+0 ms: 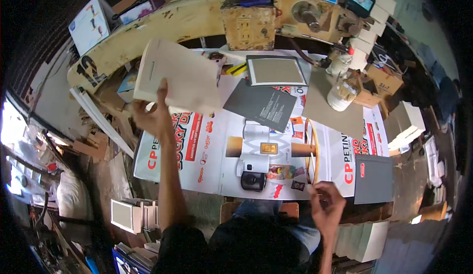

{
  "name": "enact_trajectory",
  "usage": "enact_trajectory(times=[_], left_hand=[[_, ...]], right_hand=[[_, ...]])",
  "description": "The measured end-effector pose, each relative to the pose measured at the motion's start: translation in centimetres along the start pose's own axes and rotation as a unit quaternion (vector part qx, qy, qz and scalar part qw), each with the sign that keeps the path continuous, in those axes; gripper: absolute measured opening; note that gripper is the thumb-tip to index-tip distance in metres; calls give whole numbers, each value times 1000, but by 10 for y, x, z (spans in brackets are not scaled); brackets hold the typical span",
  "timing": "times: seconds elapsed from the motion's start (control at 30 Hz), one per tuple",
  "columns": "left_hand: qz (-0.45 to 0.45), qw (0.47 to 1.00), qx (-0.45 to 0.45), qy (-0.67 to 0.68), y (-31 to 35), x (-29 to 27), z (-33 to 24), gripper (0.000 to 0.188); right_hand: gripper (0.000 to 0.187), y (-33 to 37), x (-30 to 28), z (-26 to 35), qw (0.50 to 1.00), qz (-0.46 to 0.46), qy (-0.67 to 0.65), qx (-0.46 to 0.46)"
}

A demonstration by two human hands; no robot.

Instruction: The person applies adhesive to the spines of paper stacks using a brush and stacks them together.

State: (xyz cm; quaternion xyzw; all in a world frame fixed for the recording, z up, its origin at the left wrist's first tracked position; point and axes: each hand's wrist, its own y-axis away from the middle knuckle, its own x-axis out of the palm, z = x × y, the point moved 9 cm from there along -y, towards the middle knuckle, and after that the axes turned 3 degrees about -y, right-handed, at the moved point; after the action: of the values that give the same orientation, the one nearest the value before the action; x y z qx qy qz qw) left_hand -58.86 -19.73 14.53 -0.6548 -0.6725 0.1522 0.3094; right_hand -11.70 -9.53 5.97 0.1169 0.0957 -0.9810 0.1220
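My left hand point(155, 116) grips a cream book block point(177, 74) by its near left edge, with a finger lying against its face. The block is tilted up above the far left of the table, and its lower right side is blurred. Close to the table's front edge, my right hand point(327, 206) has its fingers curled into a pinch; what they hold, if anything, is too small to make out. Between the hands lie a dark grey cover point(261, 105) with light print and, behind it, a dark-edged board point(276, 72). A yellow cutter point(236, 69) lies beside that board.
A printed poster sheet point(209, 175) covers the table. To the right are a grey board point(320, 107), a white tub point(342, 95) and a dark grey sheet point(373, 185). A worn yellow machine beam point(197, 22) crosses the back. Book blocks point(362, 242) are stacked below the table.
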Motion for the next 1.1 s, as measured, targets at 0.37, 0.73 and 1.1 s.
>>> enact_trajectory(times=[0.37, 0.73, 1.1], left_hand=[[551, 806, -190, 104, 131, 27, -78, 59], [602, 758, -226, 105, 138, 19, -43, 89], [606, 784, -127, -41, 230, -9, 49, 72]], right_hand=[[98, -26, 100, 32, 901, 383, -159, 125], [90, -53, 35, 38, 965, 225, 130, -36], [92, -53, 42, -1, 958, 184, 190, -114]])
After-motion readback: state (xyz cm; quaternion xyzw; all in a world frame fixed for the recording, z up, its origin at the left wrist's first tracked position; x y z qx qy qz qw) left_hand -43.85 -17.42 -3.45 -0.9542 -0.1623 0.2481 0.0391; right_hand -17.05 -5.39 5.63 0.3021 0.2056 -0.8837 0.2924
